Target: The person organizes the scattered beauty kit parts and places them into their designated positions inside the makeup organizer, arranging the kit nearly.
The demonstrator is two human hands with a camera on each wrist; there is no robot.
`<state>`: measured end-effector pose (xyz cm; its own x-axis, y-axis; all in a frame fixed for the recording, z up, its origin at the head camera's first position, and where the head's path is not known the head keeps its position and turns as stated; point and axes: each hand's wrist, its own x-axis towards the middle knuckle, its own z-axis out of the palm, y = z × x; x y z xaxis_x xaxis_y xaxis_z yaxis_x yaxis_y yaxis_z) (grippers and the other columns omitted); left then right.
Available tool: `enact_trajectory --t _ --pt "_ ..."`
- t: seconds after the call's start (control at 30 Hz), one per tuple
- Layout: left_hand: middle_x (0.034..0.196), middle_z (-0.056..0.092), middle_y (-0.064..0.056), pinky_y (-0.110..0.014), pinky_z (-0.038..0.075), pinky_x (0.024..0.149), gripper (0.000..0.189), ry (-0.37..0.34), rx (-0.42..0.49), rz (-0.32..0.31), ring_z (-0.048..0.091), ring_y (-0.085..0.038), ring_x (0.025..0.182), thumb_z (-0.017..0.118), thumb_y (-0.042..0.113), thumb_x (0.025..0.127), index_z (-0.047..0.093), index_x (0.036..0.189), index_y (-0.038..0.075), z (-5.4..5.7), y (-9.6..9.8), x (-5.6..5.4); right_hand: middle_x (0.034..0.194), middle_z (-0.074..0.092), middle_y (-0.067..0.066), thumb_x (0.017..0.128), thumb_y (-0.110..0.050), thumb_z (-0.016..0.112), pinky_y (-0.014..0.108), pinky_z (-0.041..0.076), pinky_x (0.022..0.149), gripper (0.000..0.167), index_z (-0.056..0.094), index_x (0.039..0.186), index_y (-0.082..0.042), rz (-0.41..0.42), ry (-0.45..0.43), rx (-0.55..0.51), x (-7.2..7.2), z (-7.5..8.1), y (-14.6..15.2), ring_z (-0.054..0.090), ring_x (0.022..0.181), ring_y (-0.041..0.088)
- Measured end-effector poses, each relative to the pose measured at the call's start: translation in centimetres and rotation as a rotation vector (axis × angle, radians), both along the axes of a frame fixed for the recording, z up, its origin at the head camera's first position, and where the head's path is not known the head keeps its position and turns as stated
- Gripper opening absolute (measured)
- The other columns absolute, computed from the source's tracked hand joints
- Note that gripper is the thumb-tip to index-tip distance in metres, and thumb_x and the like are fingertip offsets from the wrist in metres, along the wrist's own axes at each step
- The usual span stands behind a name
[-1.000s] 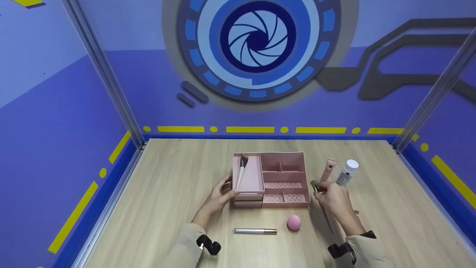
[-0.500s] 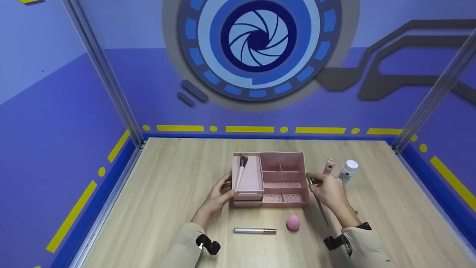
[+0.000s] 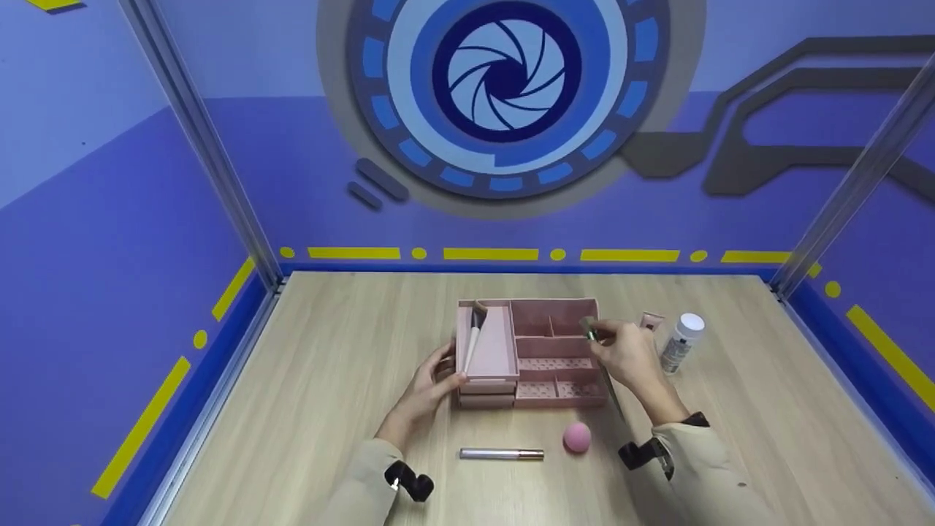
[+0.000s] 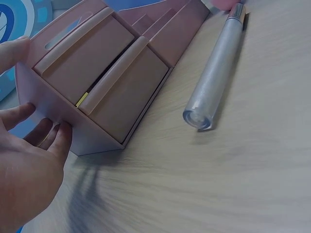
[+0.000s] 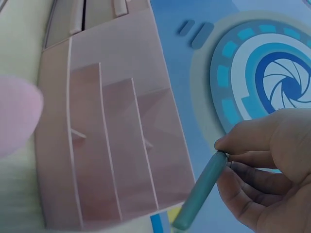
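A pink makeup organizer (image 3: 562,402) stands on the table, with a raised tray and drawers on its left and open compartments on its right. My left hand (image 3: 422,391) holds its left side, thumb at the front corner and fingertips against the side wall (image 4: 92,136). A makeup brush (image 3: 474,337) lies in the raised tray. My right hand (image 3: 634,358) pinches another makeup brush, whose green handle (image 5: 201,194) slants down in the right wrist view. Its small head (image 3: 587,322) is over the organizer's right edge; the fingers partly hide the brush.
In front of the organizer lie a silvery cosmetic tube (image 3: 500,454) and a pink makeup sponge (image 3: 577,437). A white-capped bottle (image 3: 682,343) stands at right, beside a pink squeeze tube (image 3: 651,321) partly hidden by my right hand. Printed walls (image 3: 248,175) enclose the table.
My right hand has moved left and slightly away from me with the brush, from beside the organizer to over its right edge. The left hand stays in place.
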<state>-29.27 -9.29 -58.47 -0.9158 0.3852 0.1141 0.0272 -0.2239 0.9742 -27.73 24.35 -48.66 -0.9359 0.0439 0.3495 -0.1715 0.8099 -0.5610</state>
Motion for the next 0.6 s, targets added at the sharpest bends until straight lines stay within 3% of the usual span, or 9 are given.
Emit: enact_trajectory --t 0.6 --pt "0.145 0.031 -0.031 -0.029 0.049 0.1 0.074 0.014 0.027 -0.015 0.044 -0.028 0.124 0.062 0.002 0.09 0.021 0.15 -0.008 0.0 -0.1 0.1 0.09 0.075 0.013 0.078 -0.012 0.072 0.043 0.058 0.073 0.031 0.073 0.108 -0.005 0.003 -0.002 -0.019 -1.3 1.4 -2.6 0.071 0.08 0.026"
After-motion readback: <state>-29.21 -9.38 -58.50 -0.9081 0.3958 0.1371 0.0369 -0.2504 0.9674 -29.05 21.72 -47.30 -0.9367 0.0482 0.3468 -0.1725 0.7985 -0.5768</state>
